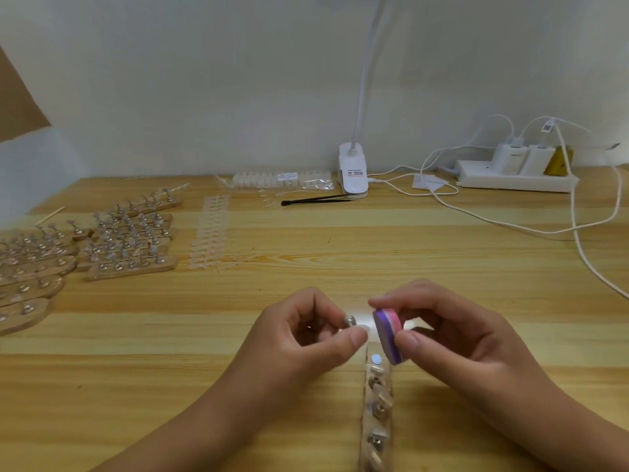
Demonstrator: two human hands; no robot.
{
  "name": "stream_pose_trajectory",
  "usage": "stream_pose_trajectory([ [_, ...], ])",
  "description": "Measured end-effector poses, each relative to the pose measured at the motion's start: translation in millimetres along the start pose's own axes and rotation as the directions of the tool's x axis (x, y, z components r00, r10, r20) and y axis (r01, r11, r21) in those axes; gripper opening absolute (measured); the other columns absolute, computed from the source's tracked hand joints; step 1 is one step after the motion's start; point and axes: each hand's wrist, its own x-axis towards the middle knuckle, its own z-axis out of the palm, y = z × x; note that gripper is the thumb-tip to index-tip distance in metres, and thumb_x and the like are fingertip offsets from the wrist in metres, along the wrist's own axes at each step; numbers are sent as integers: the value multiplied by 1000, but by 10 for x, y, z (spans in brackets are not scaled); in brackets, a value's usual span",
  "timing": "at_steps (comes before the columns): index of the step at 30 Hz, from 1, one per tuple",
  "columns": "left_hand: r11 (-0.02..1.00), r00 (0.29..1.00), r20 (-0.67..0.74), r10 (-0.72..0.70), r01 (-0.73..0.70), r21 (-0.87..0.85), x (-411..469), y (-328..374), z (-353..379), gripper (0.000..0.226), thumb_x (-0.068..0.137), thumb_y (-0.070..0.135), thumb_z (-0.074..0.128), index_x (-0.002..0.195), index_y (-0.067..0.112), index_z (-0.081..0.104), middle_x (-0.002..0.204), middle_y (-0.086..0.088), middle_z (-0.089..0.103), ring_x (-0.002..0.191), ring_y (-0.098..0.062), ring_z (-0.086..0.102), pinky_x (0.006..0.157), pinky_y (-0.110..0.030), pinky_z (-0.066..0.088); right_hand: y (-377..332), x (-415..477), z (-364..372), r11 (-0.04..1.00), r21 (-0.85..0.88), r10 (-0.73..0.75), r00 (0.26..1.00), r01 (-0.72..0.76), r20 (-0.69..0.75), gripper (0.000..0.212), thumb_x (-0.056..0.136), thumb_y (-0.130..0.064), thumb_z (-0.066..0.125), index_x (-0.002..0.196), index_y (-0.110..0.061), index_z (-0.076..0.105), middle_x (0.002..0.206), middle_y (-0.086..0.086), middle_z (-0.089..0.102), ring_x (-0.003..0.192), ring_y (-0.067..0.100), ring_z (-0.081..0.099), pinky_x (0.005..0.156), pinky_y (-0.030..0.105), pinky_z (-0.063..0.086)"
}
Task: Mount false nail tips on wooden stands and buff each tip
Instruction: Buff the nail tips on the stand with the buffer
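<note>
The room is softly lit, a little dim, and the wall looks greyish. Stronger light falls from above, leaving a hard white glare on the table between the left hand and the right hand, and a glint on the metal holder. Shadows under the hands are faint. The buffer block looks smeared. Everything is soft. The wooden stands at the left edge blur, and the table's far edge bows.

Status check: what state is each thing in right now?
Left hand: pinches a metal peg bearing a nail tip.
Right hand: grips the buffer block, close to that tip.
Near wooden stand: lying flat, far spot bare.
Chargers: plugged into the power strip.
</note>
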Motion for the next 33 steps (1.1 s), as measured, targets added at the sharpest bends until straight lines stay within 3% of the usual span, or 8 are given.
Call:
stream_pose_trajectory([
  [5, 1000, 997, 78, 1, -1, -7, -24, -7, 112, 23, 63, 45, 79, 70, 28, 65, 60, 11, 52, 57, -5, 48, 56, -16, 41, 15, 39, 39, 999, -18, -37, 998, 37, -44, 28, 85, -25, 65, 112, -23, 72, 101, 4, 65, 97, 21, 63, 79, 23, 54],
  [10, 997, 999, -44, -29, 25, -79, 17, 22, 30, 26, 60, 50, 75, 67, 26, 67, 60, 10, 55, 57, -4, 47, 55, -13, 41, 27, 5, 24, 999, -28, -20, 1000, 20, -13, 27, 84, -24, 67, 111, -21, 73, 98, 5, 64, 88, 18, 63, 74, 23, 53],
  [13, 999, 999, -24, -21, 20, -37, -6, 27, 47, 27, 60, 51, 75, 69, 26, 67, 63, 6, 55, 59, -4, 49, 56, -14, 41, 9, 27, 44, 998, -33, -60, 995, 57, -83, 28, 84, -27, 67, 112, -25, 71, 100, 4, 65, 93, 19, 63, 78, 24, 55],
  [18, 996, 999, -47, -27, 23, -83, 11, 36, 46, 26, 60, 50, 74, 67, 26, 67, 58, 12, 55, 54, -2, 47, 54, -12, 40, 31, -11, 58, 999, 4, 34, 999, -34, -21, 25, 81, -26, 76, 106, -26, 72, 95, 2, 66, 87, 17, 65, 78, 25, 54],
  [22, 997, 999, -15, -32, 31, -76, -11, 23, 66, 24, 61, 48, 76, 68, 26, 67, 60, 9, 54, 55, -2, 47, 54, -12, 40, 3, 39, 79, 999, -2, -42, 993, 42, -114, 28, 82, -27, 69, 109, -28, 71, 100, 4, 68, 94, 17, 66, 79, 22, 55],
  [26, 987, 997, -57, -57, 48, -156, 19, 27, 54, 25, 60, 49, 75, 62, 26, 64, 58, 7, 48, 55, -7, 42, 52, -14, 39, 38, -8, 91, 1000, 9, -14, 1000, 14, 10, 27, 85, -24, 71, 112, -24, 70, 97, 4, 65, 91, 17, 64, 78, 27, 55],
  [30, 993, 999, -13, -34, 32, -118, -4, 28, 84, 22, 61, 47, 75, 63, 27, 66, 55, 14, 54, 52, -1, 46, 53, -11, 40, 28, 53, 97, 995, 56, -80, 988, 89, -134, 31, 82, -21, 68, 113, -25, 66, 96, 1, 65, 91, 15, 63, 77, 22, 54],
  [33, 992, 999, -3, -51, 51, -113, -3, 26, 110, 25, 61, 49, 75, 61, 27, 64, 55, 12, 51, 53, -3, 45, 54, -13, 40, 44, 46, 100, 998, 48, -41, 995, 46, -93, 24, 81, -21, 70, 105, -23, 67, 96, 2, 67, 91, 16, 65, 77, 25, 55],
])
